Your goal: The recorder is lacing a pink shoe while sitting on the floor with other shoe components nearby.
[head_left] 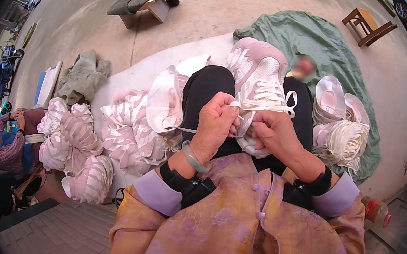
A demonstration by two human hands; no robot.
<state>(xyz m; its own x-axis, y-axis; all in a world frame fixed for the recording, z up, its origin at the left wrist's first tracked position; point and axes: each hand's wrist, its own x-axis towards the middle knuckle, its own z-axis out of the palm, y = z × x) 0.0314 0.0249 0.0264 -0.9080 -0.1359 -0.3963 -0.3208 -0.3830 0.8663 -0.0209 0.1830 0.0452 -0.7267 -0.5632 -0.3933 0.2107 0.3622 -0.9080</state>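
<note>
A pale pink and white sneaker [265, 68] rests on my lap between my knees, toe pointing away from me. White shoelace [263, 105] crosses its upper, and a loop of it stands out on the right side. My left hand [216, 123] is closed at the left of the shoe's opening, pinching the shoelace; a short tip shows by the thumb and a length trails off left. On the other side of the opening, my right hand [275, 133] has its fingers curled against the shoe. What lies between those fingers is hidden. Another sneaker [239, 60] sits close behind on the left.
Bundled pink and white shoe uppers [131, 128] are heaped at my left, with more shoe parts and a white lace bundle [346, 143] at right. A green cloth [323, 40] covers ground ahead. Stools [368, 26] stand beyond; a bottle [377, 212] is by my right elbow. Another person sits far left.
</note>
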